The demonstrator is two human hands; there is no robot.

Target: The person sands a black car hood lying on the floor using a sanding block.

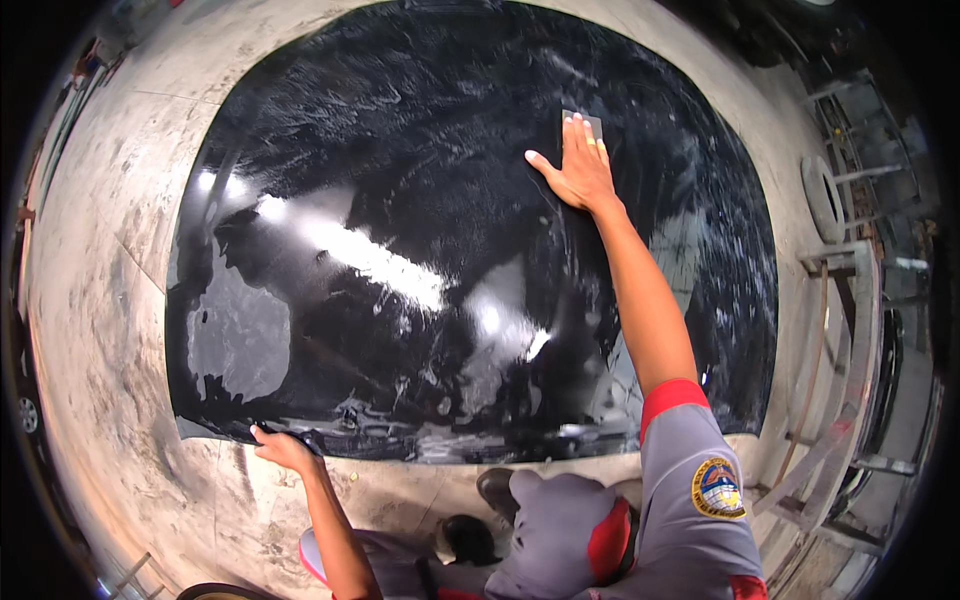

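Observation:
A large black car hood (420,250) fills the middle of the head view, its surface wet and streaked with pale smears and glare. My right hand (583,165) lies stretched over the far right part of the hood. Its fingers are together and press down a small grey rectangular sheet, apparently sandpaper (569,118), which shows past the fingertips; the thumb sticks out to the left. At the near left edge, my left hand (285,450) is closed on the rim, thumb on top, with some fingers hidden.
Pale, stained concrete floor (95,250) surrounds the hood. To the right stand a metal frame (855,310) and a tire-like ring (822,198), with other racks behind. My bent leg (565,525) and dark shoe (497,490) are close to the near edge.

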